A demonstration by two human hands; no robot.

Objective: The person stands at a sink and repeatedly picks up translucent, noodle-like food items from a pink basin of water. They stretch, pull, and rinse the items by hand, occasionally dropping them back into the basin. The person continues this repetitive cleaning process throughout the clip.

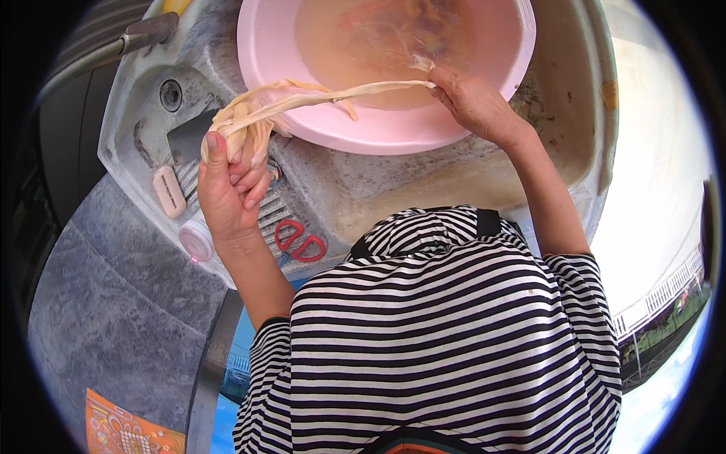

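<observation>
A looped bundle of long, pale yellow, slippery strands (363, 92), which look like animal intestine, is gripped in my left hand (229, 198). One strand runs taut from there to my right hand (482, 110), whose thumb and fingers pinch its far end. A short whitish piece sticks out above the right fingertips. Beneath the strand stands a pink plastic basin (397, 131), partly filled with cloudy, yellowish water. Reddish and dark shapes in the water are too blurred to name. My right hand is over the basin's near side; my left hand is beyond its left rim.
The basin stands in a worn stone sink (351, 190). On its ribbed left ledge lie red-handled scissors (299, 241), a pale pink slotted object (169, 191), a lidded container (197, 241) and a flat grey blade-like piece (193, 139). A faucet (150, 31) projects at upper left, near a drain (171, 95).
</observation>
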